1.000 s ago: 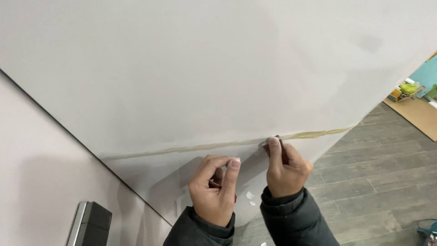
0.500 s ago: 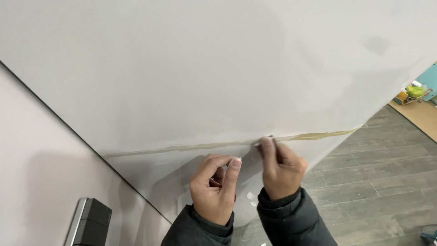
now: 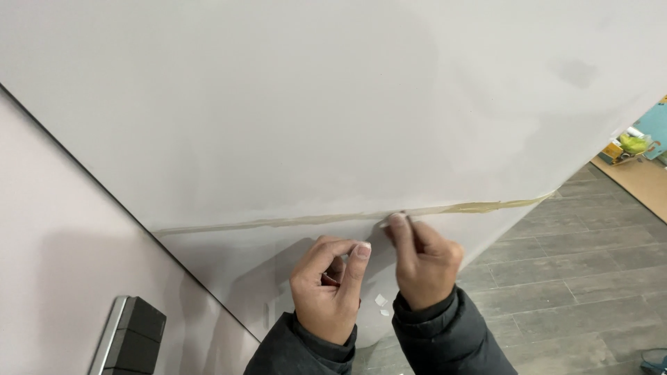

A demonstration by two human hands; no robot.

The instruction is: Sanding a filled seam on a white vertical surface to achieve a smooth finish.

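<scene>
1. A strip of yellowish masking tape (image 3: 333, 219) is seen running across a pale grey wall (image 3: 313, 104), from the dark corner seam at the left to the wall's outer edge at the right, where it looks crumpled.

2. The right hand (image 3: 424, 267) is raised to the tape's lower edge, its fingertips (image 3: 396, 222) pinched on a small thin object, either a blade or a lifted flap of tape; which one cannot be told. The grip is judged to be kept fine and close to the wall so that the edge can be worked.

3. The left hand (image 3: 326, 288) is held just below and beside the right, apart from the wall, its fingers curled and thumb pressed to forefinger. Something small may be clamped inside, but this is hidden.

4. Both wrists are covered by dark padded sleeves (image 3: 445, 340), and the two hands are kept near each other without touching.

5. Small pale scraps (image 3: 380, 301) are seen lying below, between the hands, on the grey plank floor (image 3: 577, 278).

6. A dark boxy object with a silver edge (image 3: 128, 337) is seen at the lower left, by the adjoining wall.

7. Colourful items (image 3: 632, 144) are visible far off at the right.
</scene>
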